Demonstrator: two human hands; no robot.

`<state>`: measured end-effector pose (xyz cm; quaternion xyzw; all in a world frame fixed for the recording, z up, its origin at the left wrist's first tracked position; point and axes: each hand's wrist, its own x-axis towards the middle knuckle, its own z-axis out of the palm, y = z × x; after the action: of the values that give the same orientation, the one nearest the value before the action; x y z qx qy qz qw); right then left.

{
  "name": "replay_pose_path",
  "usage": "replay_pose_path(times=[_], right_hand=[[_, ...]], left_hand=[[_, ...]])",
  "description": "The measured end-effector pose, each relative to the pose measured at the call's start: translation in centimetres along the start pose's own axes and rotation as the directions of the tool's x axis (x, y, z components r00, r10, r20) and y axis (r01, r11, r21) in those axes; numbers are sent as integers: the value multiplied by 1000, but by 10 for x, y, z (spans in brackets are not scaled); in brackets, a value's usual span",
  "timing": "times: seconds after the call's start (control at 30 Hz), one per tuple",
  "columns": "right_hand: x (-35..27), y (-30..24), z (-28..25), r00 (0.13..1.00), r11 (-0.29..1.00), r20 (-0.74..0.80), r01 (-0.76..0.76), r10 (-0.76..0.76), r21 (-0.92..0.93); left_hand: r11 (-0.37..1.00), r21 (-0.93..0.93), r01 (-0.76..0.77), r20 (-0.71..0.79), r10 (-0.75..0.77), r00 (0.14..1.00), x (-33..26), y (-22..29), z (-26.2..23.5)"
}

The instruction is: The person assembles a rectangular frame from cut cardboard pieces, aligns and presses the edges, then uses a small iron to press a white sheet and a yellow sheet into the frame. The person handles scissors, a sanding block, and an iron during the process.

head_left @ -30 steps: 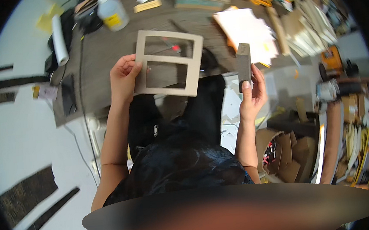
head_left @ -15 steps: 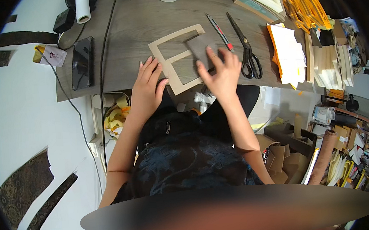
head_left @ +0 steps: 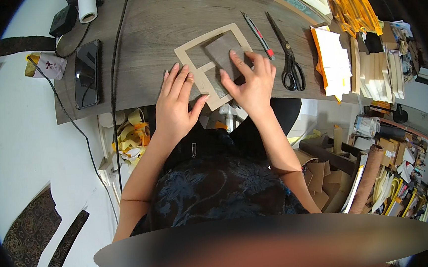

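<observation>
As it lies flat, cardboard frame [head_left: 194, 50] under both hands, seemingly touching

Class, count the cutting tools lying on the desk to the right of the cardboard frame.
2: a slim utility knife just right of the cardboard frame, and black scissors beside it, farther right. The clutter at the desk's right end may hide others.

Bare forearms, no sleeves below elbow. Left hand [head_left: 176, 104], right hand [head_left: 251, 81]: no rings, no gloves. Dark navy top with lighter floral swirl pattern.
</observation>
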<state>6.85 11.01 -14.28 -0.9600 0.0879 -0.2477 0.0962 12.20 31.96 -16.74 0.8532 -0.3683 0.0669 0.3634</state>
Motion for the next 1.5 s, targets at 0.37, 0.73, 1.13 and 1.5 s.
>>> replay_pose_path(times=[0.37,0.73,1.13,1.5], right_hand=[[5,37,-13,995,1000,-93,-22,22,-9],[7,2,2,999,999,-39,34,-33,25],[35,-25,24,979,960,24,196,-205,203],[45,-4,16,995,994,0,98,-99,52]], left_hand=[[999,46,-25,-15,26,1000,4,3,-2],[999,30,-35,38,33,999,3,1,-2],[999,31,-33,22,33,999,5,2,-2],[999,28,-19,47,18,999,5,0,-4]])
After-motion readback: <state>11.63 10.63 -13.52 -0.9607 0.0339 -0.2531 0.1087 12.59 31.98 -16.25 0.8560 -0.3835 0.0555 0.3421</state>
